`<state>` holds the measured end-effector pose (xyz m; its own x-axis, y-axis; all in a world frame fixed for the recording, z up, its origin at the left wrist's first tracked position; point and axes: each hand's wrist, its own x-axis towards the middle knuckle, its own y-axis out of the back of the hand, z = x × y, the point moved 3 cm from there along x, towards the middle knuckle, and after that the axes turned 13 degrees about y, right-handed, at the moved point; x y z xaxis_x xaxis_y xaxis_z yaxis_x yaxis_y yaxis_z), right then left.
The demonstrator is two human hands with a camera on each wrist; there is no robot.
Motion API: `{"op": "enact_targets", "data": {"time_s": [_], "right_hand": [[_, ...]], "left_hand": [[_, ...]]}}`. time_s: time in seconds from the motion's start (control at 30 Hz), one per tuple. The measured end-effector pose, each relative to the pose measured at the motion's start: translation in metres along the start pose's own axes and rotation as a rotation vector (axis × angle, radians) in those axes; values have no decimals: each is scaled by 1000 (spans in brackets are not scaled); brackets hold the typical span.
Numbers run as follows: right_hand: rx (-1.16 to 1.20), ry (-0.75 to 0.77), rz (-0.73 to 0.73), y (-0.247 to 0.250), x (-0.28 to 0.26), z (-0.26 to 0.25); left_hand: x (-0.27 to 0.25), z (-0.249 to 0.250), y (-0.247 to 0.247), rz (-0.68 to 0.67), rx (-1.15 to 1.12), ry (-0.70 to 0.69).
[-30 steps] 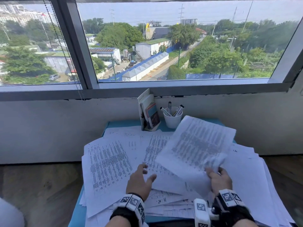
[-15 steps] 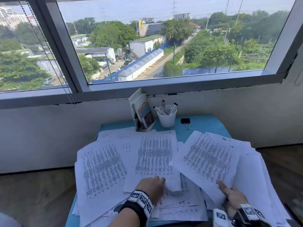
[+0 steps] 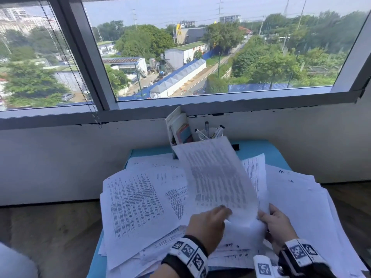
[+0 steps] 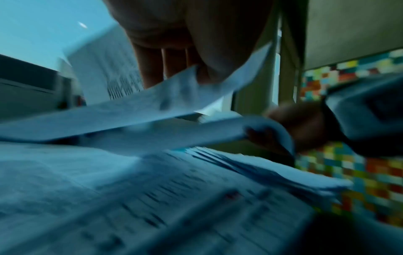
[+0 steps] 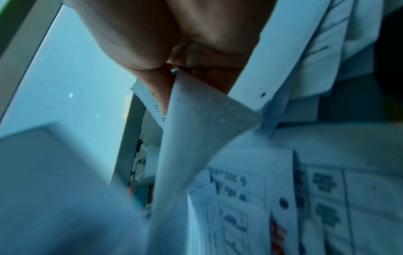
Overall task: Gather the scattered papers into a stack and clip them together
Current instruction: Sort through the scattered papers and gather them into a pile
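Many printed white papers [image 3: 140, 199] lie scattered and overlapping on a small blue table [image 3: 261, 151]. My left hand [image 3: 225, 212] pinches the near edge of one printed sheet [image 3: 216, 177], which stands raised and curved above the pile. In the left wrist view the thumb and fingers [image 4: 152, 69] clamp that sheet [image 4: 130, 110]. Just right of it, my right hand [image 3: 265, 215] grips the near edge of a few gathered sheets [image 3: 253, 227]; its thumb [image 5: 135, 43] presses on the paper [image 5: 196, 120]. A black binder clip [image 3: 235, 147] peeks out behind the raised sheet.
A white cup of pens [image 3: 208, 133] and a holder of booklets [image 3: 180, 129] stand at the table's back edge under the window sill [image 3: 200, 115]. Loose sheets [image 3: 311, 217] overhang the right and front edges. Wooden floor [image 3: 50, 237] lies on both sides.
My left hand has picked a sheet off the middle of the pile and swung it up and right toward my right hand. The right hand has moved inward with its sheets.
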<state>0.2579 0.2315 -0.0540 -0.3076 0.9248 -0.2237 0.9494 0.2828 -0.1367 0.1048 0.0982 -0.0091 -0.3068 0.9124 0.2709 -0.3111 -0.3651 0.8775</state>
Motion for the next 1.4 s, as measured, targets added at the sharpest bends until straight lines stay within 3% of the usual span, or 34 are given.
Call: {"op": "enact_targets", "data": {"time_s": [0.07,0.17,0.23,0.3,0.37,0.43,0.47,0.57,0.73,0.83,0.93,1.0,1.07,1.17,1.27,1.33,1.4], "right_hand": [[38,-38,-66,-18,-11,-8],[145,-163,-213,-39,-34,-19],[88,-117,-235,-40,-34,-11],[-242,66,-142,-39,-29,-4],[-372,107,-66,-39,-23,14],[-401,97,-47,-39,-23,28],[-392,82,-26,-38,-24,34],[-389,64,-25,-37,-26,42],[-432,69,-75,-39,-25,50],[-456,71,-74,-36,-23,52],[-451,63,-75,-36,-20,55],[-429,62,-90,-35,-18,57],[-402,54,-120,-35,-16,56],[-356,30,-146,-37,-13,47],[-150,-23,-192,-47,-22,28],[-2,-69,-203,-52,-35,16],[-8,-8,-218,-53,-40,16]], "left_hand": [[-7,9,-19,-190,-1,2],[-13,9,-25,-341,47,71],[-17,2,-26,-344,51,57],[-24,-11,-19,-323,-21,-10],[-29,-36,-16,-220,8,-25],[-30,-71,-4,-122,99,122],[-31,-87,2,-129,150,274],[-40,-129,6,-317,196,617],[-39,-134,6,-388,287,600],[-34,-123,18,-273,308,589],[-24,-118,43,90,69,632],[-14,-113,55,244,-51,528],[-7,-89,56,168,-22,305],[-15,-39,27,-145,63,37],[-35,-7,2,-515,124,46],[-39,2,-2,-580,84,81],[-41,5,-1,-587,85,60]]}}
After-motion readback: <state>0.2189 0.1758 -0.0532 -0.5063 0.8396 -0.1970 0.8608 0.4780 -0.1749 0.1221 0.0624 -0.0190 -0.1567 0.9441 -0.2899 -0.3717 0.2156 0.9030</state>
